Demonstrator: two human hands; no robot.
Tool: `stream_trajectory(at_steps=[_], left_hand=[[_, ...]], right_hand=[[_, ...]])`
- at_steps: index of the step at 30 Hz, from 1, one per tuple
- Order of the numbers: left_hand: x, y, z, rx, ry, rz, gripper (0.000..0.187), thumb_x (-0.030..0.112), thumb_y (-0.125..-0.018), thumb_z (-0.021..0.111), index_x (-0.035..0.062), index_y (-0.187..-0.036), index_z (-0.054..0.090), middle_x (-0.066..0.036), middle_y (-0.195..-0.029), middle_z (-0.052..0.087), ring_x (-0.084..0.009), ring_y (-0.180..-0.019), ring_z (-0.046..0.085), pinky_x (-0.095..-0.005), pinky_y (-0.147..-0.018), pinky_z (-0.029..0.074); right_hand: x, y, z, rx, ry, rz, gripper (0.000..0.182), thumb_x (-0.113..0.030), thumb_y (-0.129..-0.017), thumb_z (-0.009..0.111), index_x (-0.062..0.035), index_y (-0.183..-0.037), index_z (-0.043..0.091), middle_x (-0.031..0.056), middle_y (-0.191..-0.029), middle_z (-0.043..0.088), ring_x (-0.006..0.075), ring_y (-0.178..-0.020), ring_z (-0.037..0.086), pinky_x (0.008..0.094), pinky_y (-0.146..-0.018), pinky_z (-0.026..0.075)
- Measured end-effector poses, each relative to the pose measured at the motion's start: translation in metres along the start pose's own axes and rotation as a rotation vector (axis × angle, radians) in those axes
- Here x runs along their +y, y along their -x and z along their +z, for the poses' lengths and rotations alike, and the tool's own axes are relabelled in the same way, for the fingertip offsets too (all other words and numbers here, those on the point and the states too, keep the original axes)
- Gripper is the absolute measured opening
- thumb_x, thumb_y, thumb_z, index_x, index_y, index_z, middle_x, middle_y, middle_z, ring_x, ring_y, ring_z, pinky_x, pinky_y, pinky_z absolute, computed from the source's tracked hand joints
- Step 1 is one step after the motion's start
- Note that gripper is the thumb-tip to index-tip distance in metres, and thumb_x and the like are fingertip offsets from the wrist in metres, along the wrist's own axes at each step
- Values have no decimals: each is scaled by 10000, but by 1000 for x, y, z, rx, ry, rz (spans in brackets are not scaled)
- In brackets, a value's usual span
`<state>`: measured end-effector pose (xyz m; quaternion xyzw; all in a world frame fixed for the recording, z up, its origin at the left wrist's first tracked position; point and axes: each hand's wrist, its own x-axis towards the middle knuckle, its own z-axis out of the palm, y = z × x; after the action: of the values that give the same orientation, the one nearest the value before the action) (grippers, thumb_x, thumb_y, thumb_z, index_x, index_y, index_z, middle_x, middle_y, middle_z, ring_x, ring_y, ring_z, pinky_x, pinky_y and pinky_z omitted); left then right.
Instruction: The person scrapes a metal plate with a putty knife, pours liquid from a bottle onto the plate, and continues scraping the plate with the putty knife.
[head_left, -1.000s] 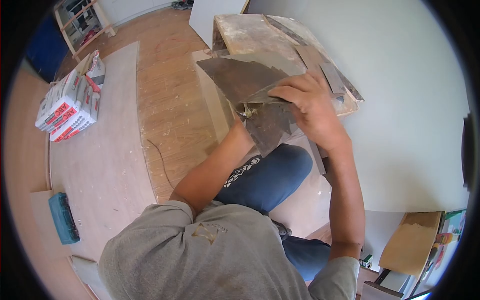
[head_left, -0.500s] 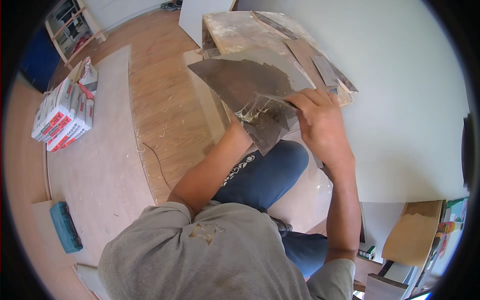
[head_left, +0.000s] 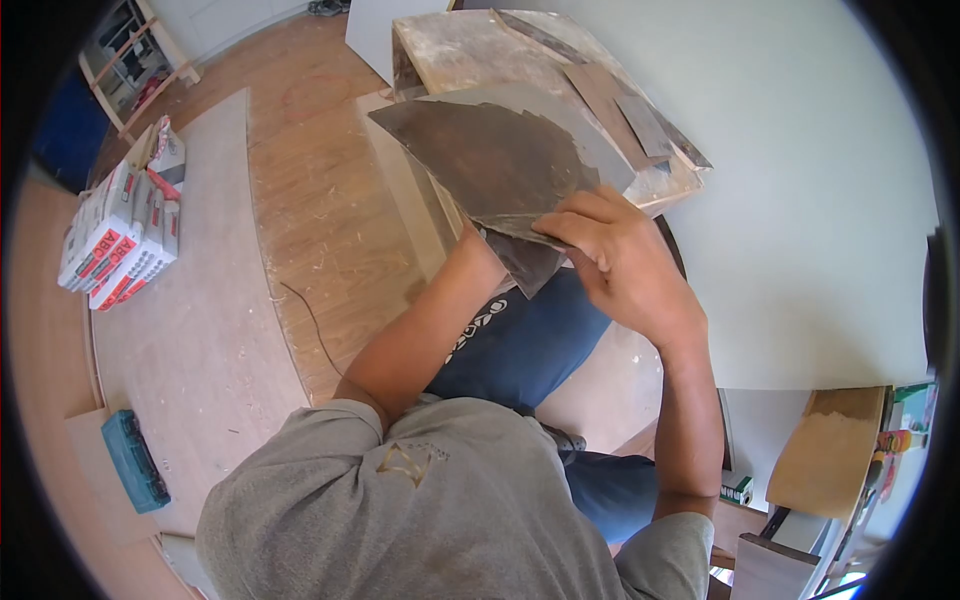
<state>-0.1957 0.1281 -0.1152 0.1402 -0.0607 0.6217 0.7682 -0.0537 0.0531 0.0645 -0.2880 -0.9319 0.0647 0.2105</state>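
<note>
A thin sheet [head_left: 480, 155], grey with a large dark brown patch, is held up over my knee. My right hand [head_left: 615, 245] pinches a dark flap [head_left: 515, 225] at the sheet's lower edge between thumb and fingers. My left forearm reaches to the underside of the sheet, which hides my left hand. Just beyond stands a worn wooden box [head_left: 460, 50] with loose brown and grey strips [head_left: 610, 105] lying on top.
White and red bags [head_left: 110, 235] are stacked at the left. Below them lies a teal case [head_left: 135, 460]. A thin cable [head_left: 315, 320] crosses the wooden floor. A pale wall [head_left: 800, 220] runs along the right, with a shelf unit [head_left: 825, 450] at the lower right.
My right hand has moved slightly left and down, folding the flap over against the sheet. The clear, shiny stretched film seen earlier at the flap no longer shows.
</note>
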Motion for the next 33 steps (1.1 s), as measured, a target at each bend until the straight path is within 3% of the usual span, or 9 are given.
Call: stream_trajectory(at_steps=[9, 12, 14, 17, 20, 25, 29, 33], left_hand=[[6, 1, -9, -5, -22, 6, 491, 440, -1203, 431, 106, -1541, 557, -123, -1462, 648, -279, -1330, 647, -458, -1140, 576], [7, -21, -7, -18, -31, 5, 485, 434, -1204, 435, 106, -1539, 557, -122, -1461, 648, -278, -1329, 645, -457, -1140, 575], [11, -23, -5, -37, -40, 8, 481, 429, -1204, 437, 105, -1538, 558, -121, -1460, 648, -278, -1329, 644, -456, -1141, 574], [1, -9, 3, -68, -58, 6, 475, 423, -1204, 441, 105, -1537, 558, -121, -1458, 648, -277, -1328, 643, -455, -1141, 573], [0, -4, 4, -79, -67, 1, 469, 416, -1204, 444, 105, -1535, 559, -120, -1457, 648, -276, -1327, 642, -454, -1141, 571], [2, -8, -3, -70, -75, 16, 459, 406, -1205, 451, 104, -1533, 560, -119, -1454, 648, -274, -1325, 640, -452, -1142, 570], [4, -3, -9, -67, -82, 35, 451, 397, -1205, 456, 104, -1531, 561, -118, -1452, 647, -273, -1324, 638, -451, -1142, 568], [4, 0, -10, -79, -89, 18, 443, 388, -1205, 460, 104, -1529, 562, -117, -1450, 647, -271, -1323, 636, -449, -1143, 566]], right_hand=[[-5, 32, -15, -53, -29, -7, 292, 61, -866, 742, -15, -1144, 794, 139, -1083, 764, 369, -1015, 689, 473, -897, 579], [4, 41, -27, 1, -248, -28, 267, 63, -912, 739, -18, -1161, 792, 144, -1106, 772, 373, -1036, 703, 470, -910, 573], [8, 42, -31, 154, -213, 143, 260, 71, -945, 732, -21, -1182, 787, 147, -1124, 778, 378, -1044, 707, 464, -920, 565], [12, 34, -19, 319, -32, 149, 312, 74, -919, 728, -28, -1207, 789, 147, -1116, 774, 377, -1048, 708, 470, -932, 570], [28, 34, 1, 296, 98, 51, 386, 59, -875, 735, -46, -1242, 790, 127, -1173, 768, 362, -1083, 700, 470, -962, 569], [29, 62, 43, 186, 258, 69, 459, 54, -823, 736, -54, -1266, 783, 100, -1263, 748, 340, -1130, 678, 467, -981, 554], [7, 82, 12, 51, 223, 66, 463, 72, -821, 718, -39, -1267, 773, 116, -1228, 743, 345, -1104, 680, 477, -946, 550], [10, 66, -13, 307, 375, 162, 403, 89, -852, 709, -23, -1235, 767, 145, -1150, 749, 378, -1013, 683, 499, -909, 552]])
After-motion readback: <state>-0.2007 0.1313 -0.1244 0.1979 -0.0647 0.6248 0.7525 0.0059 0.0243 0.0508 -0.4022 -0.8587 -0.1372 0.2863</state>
